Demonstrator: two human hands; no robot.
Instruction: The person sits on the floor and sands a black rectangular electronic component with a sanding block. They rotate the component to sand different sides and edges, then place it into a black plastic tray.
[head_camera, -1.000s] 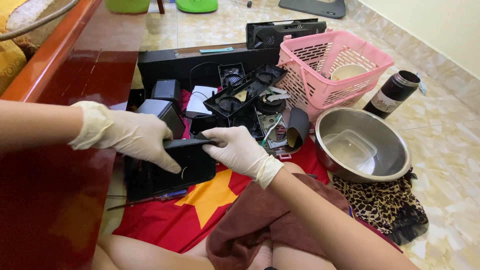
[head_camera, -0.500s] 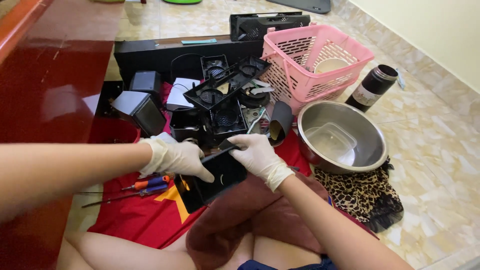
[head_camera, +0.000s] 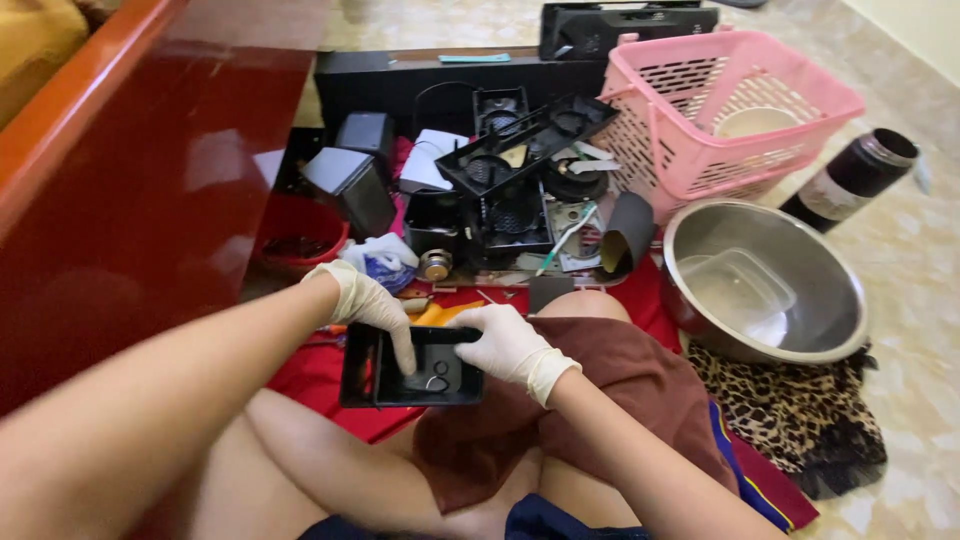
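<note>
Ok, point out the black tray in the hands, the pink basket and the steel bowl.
black tray (head_camera: 452, 385): head view, its inner floor.
pink basket (head_camera: 668, 150): head view, front slotted wall.
steel bowl (head_camera: 832, 290): head view, right inner wall.

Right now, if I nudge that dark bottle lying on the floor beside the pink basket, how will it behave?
The dark bottle is round and lies tilted on smooth tile, so it would probably roll. It looks rigid, not floppy. Its shiny surface may be slippery under gloved fingers.

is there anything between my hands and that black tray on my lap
Nothing visible. Both gloved hands are already on the black tray: the left hand reaches a finger down inside it, and the right hand has a grip on its right edge.
</note>
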